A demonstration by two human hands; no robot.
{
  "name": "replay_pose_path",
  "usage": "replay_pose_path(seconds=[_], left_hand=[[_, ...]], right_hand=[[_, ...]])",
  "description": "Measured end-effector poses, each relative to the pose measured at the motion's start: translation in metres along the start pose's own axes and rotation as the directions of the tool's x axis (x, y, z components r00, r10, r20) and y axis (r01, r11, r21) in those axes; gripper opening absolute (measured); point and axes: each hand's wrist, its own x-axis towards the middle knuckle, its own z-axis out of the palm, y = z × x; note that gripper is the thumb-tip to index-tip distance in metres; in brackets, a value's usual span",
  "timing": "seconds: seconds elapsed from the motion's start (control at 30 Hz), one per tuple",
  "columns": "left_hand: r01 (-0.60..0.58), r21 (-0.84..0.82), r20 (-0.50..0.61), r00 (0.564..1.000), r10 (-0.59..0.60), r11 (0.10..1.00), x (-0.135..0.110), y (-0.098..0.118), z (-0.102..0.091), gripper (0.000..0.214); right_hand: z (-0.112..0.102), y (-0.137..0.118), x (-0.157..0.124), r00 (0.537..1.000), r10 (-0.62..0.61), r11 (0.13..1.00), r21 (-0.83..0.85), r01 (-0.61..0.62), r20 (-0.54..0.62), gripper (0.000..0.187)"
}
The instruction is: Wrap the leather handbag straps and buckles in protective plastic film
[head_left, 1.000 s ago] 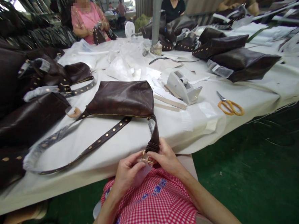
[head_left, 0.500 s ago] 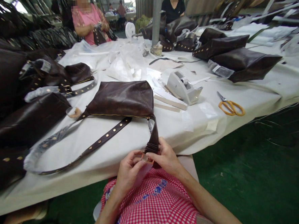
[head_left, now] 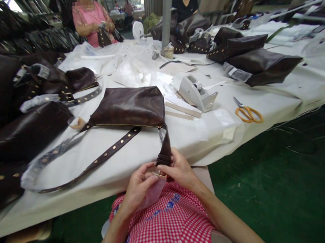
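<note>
A dark brown leather bag [head_left: 128, 106] lies flat on the white table [head_left: 260, 97] in front of me. Its studded strap [head_left: 109, 152] loops off the near edge to a gold buckle [head_left: 158, 172] over my lap. My left hand [head_left: 139, 187] pinches the buckle together with a pale thin sheet [head_left: 153, 193]. My right hand [head_left: 179, 170] grips the strap end just beside the buckle. Both hands are closed, fingertips nearly touching.
A grey tape dispenser [head_left: 197, 93] and yellow-handled scissors [head_left: 247, 113] lie to the right of the bag. More brown bags [head_left: 261, 69] are stacked left and far right. Plastic wrap [head_left: 133, 62] covers the table's middle. Other people [head_left: 90, 17] work at the far side. A metal pole [head_left: 166, 16] stands behind.
My hands stay on the buckle, fingers shifting slightly. The pale sheet has come further round it. The view has dipped a little.
</note>
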Motion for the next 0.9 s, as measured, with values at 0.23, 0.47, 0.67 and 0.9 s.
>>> replay_pose_path(seconds=[0.23,0.47,0.67,0.9], left_hand=[[-0.022,-0.030,-0.036,0.999,0.021,0.999,0.001,0.005,0.010,0.041],[-0.031,-0.083,-0.128,0.992,0.020,0.996,0.002,0.009,0.021,0.038],[-0.039,-0.010,-0.163,0.986,0.037,0.999,0.003,0.014,0.024,0.055],[-0.100,0.028,-0.181,0.978,0.104,0.995,0.004,0.013,0.025,0.070]], right_hand=[[0.003,-0.004,0.001,1.000,0.019,0.994,0.105,-0.021,0.014,0.035],[-0.002,-0.004,-0.001,0.999,0.031,0.998,0.048,-0.032,0.023,0.032],[-0.009,-0.011,-0.003,0.995,0.023,0.996,0.080,-0.031,0.094,0.032],[-0.019,-0.016,0.000,0.985,0.008,0.979,0.200,-0.043,0.175,0.032]])
